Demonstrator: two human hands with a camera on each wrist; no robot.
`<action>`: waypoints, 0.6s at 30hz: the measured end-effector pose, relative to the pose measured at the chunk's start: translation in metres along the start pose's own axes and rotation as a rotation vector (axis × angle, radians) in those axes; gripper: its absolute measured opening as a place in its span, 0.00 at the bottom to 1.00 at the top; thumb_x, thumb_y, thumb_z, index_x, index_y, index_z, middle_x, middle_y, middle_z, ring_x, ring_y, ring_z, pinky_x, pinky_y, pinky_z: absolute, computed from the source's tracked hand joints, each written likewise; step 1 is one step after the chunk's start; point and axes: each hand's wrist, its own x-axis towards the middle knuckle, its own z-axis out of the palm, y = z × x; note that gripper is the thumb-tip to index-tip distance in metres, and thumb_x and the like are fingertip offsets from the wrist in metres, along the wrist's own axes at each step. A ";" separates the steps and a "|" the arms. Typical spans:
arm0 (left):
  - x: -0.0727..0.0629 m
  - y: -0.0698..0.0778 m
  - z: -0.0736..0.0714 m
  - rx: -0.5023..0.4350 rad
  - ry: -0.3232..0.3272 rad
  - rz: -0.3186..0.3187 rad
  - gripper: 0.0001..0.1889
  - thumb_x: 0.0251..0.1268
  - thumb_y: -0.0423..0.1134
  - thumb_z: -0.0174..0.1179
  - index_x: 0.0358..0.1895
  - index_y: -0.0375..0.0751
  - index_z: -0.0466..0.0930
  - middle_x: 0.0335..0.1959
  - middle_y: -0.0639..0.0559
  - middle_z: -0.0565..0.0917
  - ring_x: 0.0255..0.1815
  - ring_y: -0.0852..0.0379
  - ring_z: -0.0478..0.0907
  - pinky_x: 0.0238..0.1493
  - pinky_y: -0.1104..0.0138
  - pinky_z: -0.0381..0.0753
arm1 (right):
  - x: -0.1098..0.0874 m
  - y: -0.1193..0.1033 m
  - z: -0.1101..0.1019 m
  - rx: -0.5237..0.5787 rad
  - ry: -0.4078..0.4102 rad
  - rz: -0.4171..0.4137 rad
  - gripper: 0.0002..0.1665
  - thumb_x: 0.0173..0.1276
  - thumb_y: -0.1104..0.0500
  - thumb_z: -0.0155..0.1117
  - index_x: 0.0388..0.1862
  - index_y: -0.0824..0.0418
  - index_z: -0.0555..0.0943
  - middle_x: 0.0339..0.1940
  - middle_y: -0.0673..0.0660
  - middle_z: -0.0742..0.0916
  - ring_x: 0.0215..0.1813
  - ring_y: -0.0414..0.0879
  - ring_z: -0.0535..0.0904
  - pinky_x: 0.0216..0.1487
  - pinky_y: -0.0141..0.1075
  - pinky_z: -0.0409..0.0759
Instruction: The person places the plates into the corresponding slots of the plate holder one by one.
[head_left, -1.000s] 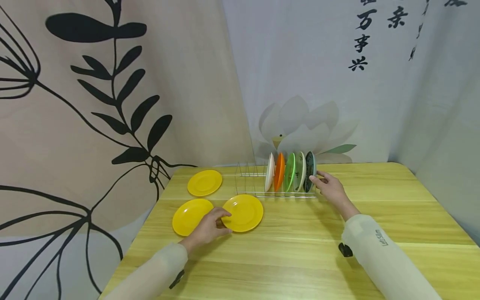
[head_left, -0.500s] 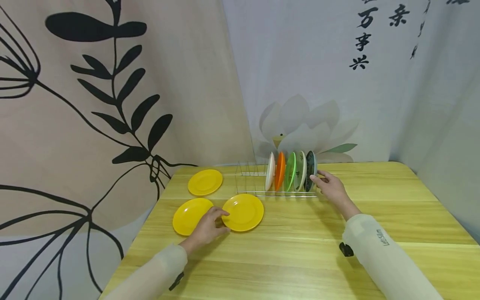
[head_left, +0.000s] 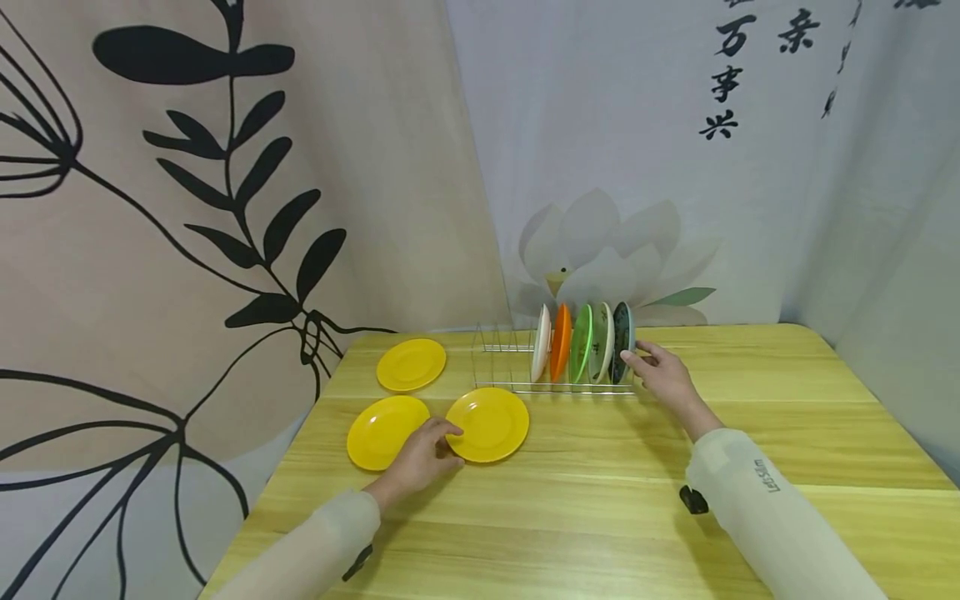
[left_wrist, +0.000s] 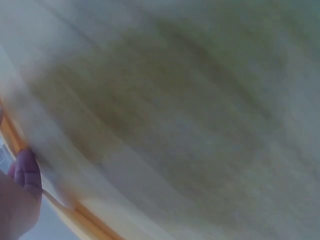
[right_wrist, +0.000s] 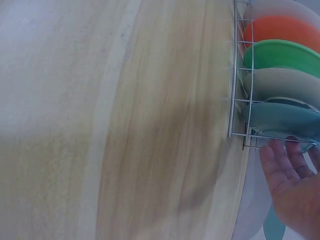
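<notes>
Three yellow plates lie on the table's left half: a back plate (head_left: 411, 364), a front left plate (head_left: 378, 437) and a right plate (head_left: 491, 423). My left hand (head_left: 418, 458) reaches between the front two, fingertips and thumb at the left rim of the right plate. In a wire dish rack (head_left: 498, 387) several plates stand on edge. My right hand (head_left: 666, 383) is at the rack's right end. Its fingers touch the outer side of the dark patterned plate (head_left: 621, 342); in the right wrist view its fingers (right_wrist: 282, 157) extend to that plate's blue-grey underside.
Left of the dark plate stand a cream plate (head_left: 602, 342), a green plate (head_left: 581, 343), an orange plate (head_left: 560, 342) and a white plate (head_left: 540, 343). The rack's left slots hold no plate. A printed curtain (head_left: 390, 167) hangs behind the wooden table (head_left: 570, 517).
My left hand shifts very slightly at the yellow plate's rim. The right hand stays at the dark plate, and all the plates keep their places.
</notes>
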 end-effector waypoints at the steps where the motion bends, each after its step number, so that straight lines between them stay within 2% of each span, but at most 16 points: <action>1: 0.001 0.000 0.000 0.002 -0.003 0.004 0.19 0.56 0.32 0.73 0.52 0.38 0.81 0.49 0.50 0.77 0.42 0.57 0.75 0.45 0.63 0.80 | 0.000 0.000 0.000 -0.001 -0.001 -0.002 0.46 0.76 0.36 0.49 0.80 0.63 0.54 0.68 0.73 0.72 0.65 0.67 0.72 0.60 0.56 0.75; 11: 0.006 -0.002 0.002 -0.004 -0.033 0.033 0.17 0.59 0.31 0.70 0.52 0.34 0.82 0.49 0.48 0.78 0.43 0.55 0.79 0.45 0.65 0.81 | 0.000 0.000 0.000 -0.003 -0.002 -0.001 0.46 0.76 0.36 0.49 0.80 0.63 0.54 0.69 0.74 0.72 0.65 0.67 0.72 0.60 0.58 0.74; 18: 0.007 -0.002 -0.001 0.117 -0.064 0.103 0.14 0.63 0.36 0.68 0.50 0.35 0.85 0.48 0.50 0.79 0.43 0.58 0.78 0.46 0.66 0.81 | 0.000 0.000 0.001 0.005 -0.002 -0.002 0.47 0.75 0.36 0.50 0.80 0.64 0.54 0.69 0.74 0.71 0.65 0.67 0.72 0.60 0.57 0.74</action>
